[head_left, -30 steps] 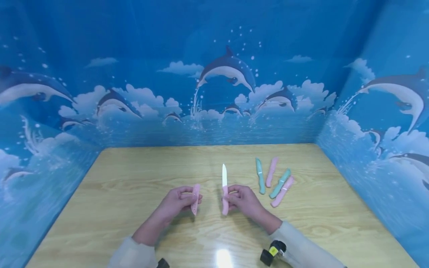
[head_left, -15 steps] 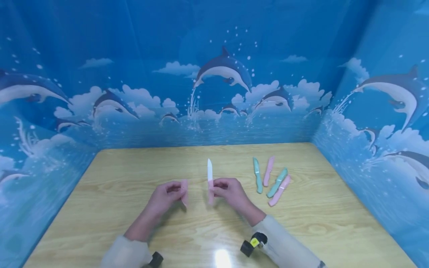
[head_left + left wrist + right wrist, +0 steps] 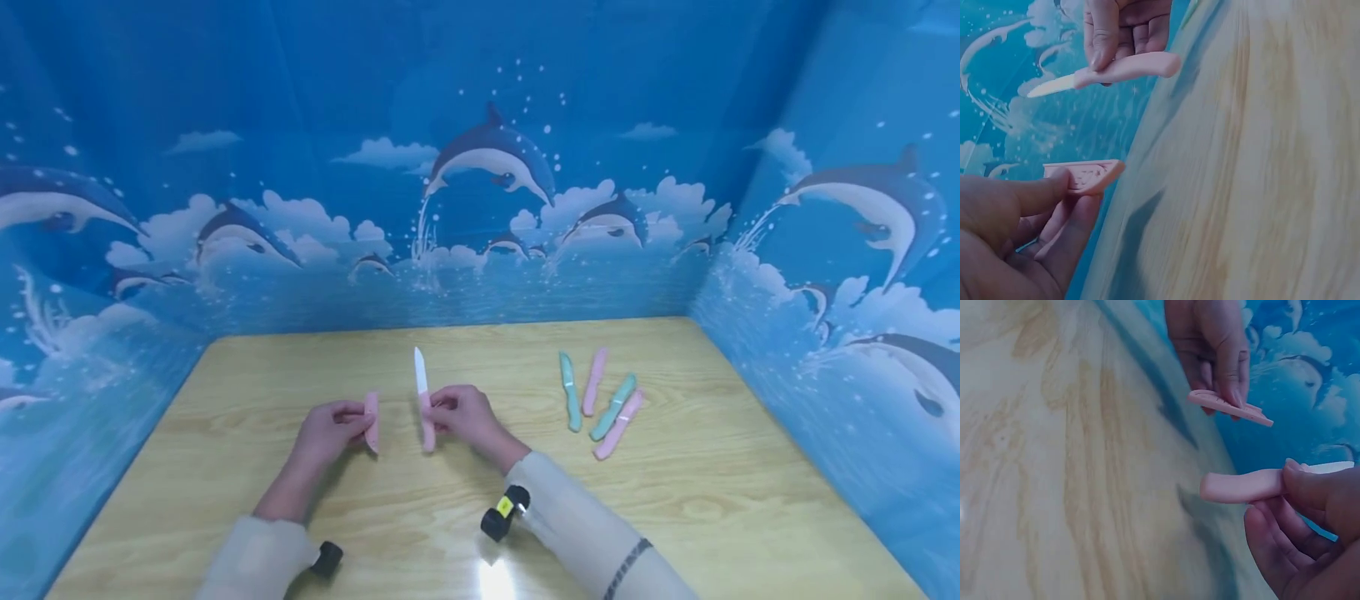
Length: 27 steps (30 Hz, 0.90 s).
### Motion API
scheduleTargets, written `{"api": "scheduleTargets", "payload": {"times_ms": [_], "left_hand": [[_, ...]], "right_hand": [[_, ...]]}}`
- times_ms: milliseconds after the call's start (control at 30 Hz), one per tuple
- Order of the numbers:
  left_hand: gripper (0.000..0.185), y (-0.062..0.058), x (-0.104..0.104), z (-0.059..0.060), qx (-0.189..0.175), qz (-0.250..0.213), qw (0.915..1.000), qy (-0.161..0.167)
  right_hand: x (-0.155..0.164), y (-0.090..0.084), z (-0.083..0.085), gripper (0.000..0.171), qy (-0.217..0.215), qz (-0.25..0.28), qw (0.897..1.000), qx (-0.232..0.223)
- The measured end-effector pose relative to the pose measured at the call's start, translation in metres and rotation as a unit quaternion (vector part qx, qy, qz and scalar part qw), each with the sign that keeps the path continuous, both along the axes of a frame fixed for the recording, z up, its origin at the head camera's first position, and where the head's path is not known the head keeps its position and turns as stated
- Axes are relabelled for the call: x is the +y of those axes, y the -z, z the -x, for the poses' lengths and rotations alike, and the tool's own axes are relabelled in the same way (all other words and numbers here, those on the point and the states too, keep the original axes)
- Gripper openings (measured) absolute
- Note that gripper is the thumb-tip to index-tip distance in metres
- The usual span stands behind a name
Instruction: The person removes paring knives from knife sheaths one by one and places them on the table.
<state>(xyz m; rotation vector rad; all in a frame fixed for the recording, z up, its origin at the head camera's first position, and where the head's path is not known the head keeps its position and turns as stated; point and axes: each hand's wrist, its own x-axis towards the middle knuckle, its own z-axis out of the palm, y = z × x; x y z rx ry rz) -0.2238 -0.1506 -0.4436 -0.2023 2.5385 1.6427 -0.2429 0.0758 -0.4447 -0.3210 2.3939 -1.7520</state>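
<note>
Knife [image 3: 423, 402] pinched in right hand [image 3: 463, 414] — its pink sheath [image 3: 371, 422] pinched in left hand [image 3: 327, 431].

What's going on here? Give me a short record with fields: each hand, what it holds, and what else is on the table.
Left hand: pinches a pink sheath, held above the table.
Right hand: grips a pink knife by the handle, its bare white blade pointing away from the person.
Gap: sheath and knife are apart, side by side.
Table: light wood.
Other knives: four sheathed, two green and two pink, lying to the right of the hands.
Surround: blue walls printed with dolphins.
</note>
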Motion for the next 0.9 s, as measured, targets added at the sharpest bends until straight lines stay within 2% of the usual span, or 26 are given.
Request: {"api": "scheduleTargets", "payload": {"times_ms": [300,567,700,900], "left_hand": [[0.033,0.003,-0.012,0.004,-0.021,0.08,0.9966,-0.003],[0.035,0.006,-0.019,0.007,0.004,0.156,0.9878,0.009],[0.034,0.006,-0.021,0.006,0.012,0.196,0.9804,0.01],[0.035,0.002,-0.026,0.006,-0.007,0.238,0.971,0.012]], "right_hand": [[-0.032,0.009,0.0,0.014,-0.009,-0.03,0.998,-0.054],[-0.051,0.011,0.003,0.011,0.022,-0.07,0.994,-0.085],[-0.059,0.011,0.004,0.016,0.03,-0.096,0.992,-0.075],[-0.071,0.014,0.004,0.02,0.03,-0.117,0.992,-0.026]]}}
